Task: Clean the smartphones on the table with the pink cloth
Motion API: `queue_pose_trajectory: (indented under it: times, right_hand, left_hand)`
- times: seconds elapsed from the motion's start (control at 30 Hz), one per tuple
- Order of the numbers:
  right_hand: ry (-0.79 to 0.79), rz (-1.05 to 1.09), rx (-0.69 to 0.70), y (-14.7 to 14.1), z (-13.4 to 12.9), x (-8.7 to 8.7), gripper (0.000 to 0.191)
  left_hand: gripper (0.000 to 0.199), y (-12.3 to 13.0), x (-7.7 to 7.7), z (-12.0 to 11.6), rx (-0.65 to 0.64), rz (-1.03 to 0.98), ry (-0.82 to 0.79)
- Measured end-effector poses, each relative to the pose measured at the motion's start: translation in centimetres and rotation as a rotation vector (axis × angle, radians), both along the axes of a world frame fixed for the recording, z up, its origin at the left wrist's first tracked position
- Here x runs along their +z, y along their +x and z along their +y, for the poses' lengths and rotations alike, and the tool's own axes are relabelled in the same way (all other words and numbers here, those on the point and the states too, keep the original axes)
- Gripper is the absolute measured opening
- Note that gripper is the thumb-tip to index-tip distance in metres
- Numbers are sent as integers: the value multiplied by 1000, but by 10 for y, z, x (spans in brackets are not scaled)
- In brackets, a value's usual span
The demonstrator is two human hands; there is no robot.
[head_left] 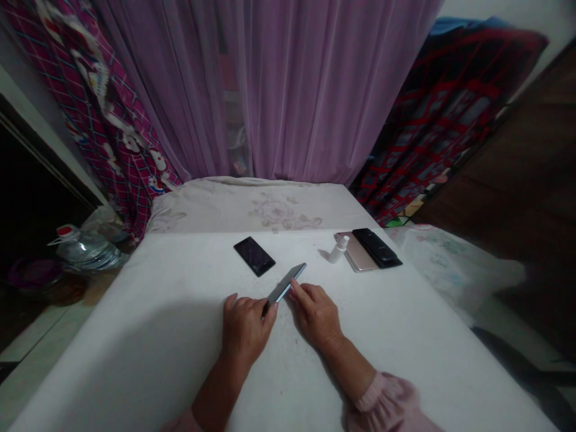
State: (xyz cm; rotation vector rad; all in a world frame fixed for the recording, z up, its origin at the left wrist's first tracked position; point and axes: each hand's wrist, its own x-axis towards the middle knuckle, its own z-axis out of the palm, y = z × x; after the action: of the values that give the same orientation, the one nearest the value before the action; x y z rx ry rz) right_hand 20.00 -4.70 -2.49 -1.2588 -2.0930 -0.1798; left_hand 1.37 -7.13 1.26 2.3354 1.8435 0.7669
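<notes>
A slim grey smartphone (283, 284) is held on edge, seemingly gripped at its lower end by the left hand (245, 330). It is touched by the flat, open right hand (317, 315). A black smartphone (254, 256) is left lying at 11 o'clock, a white spray bottle (338, 250) at 1 o'clock.

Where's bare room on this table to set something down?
The white table is free left of your left hand and right of your right hand. It's crowded between your hands at the held smartphone, and far right, where a white bottle sits beside stacked phones.

Wide white tabletop (148, 360) beside the hands (245, 329), black phone (254, 256) and small white bottle (338, 251) ahead.
</notes>
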Motion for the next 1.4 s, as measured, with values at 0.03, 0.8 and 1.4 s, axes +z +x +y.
queue_pose_trajectory:
  times: [0.03, 0.8, 1.4]
  right_hand:
    - [-6, 0, -5, 0, 0, -1, 46]
    - [-59, 223, 6, 14, -4, 0, 46]
    - [-97, 513, -118, 34, 53, 26, 23]
  left_hand:
    - [37, 1, 0, 0, -2, 9, 10]
    - [32, 8, -3, -5, -1, 91, 54]
    - [27, 14, -1, -16, -49, 141, 50]
